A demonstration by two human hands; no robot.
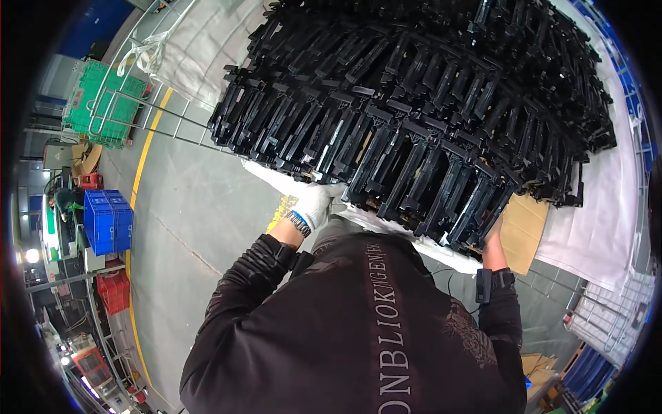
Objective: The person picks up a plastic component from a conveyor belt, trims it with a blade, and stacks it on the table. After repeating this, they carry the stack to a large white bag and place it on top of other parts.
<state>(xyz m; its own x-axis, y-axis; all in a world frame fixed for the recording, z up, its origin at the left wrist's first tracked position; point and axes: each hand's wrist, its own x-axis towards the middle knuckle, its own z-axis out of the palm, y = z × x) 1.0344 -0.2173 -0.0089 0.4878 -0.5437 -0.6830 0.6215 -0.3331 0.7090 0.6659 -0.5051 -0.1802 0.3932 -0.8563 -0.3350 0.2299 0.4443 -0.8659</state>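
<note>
Long, narrow black plastic parts (427,179) stand side by side in a row at the near edge of a large stack. My left hand (317,205), in a white glove, presses its fingers against the left end of this row. At the row's right end is my right hand (494,238), closed against the last parts, its fingers mostly hidden behind them. The row spans the gap between both hands. Behind it, more rows of the same black parts (414,62) are packed closely in layers.
White sheeting (586,234) lines the wire cage (186,124) around the stack. A cardboard sheet (524,231) stands beside my right hand. On the left, a yellow floor line (141,165) runs past a blue crate (108,221), a red crate (112,293) and a green mesh container (103,103).
</note>
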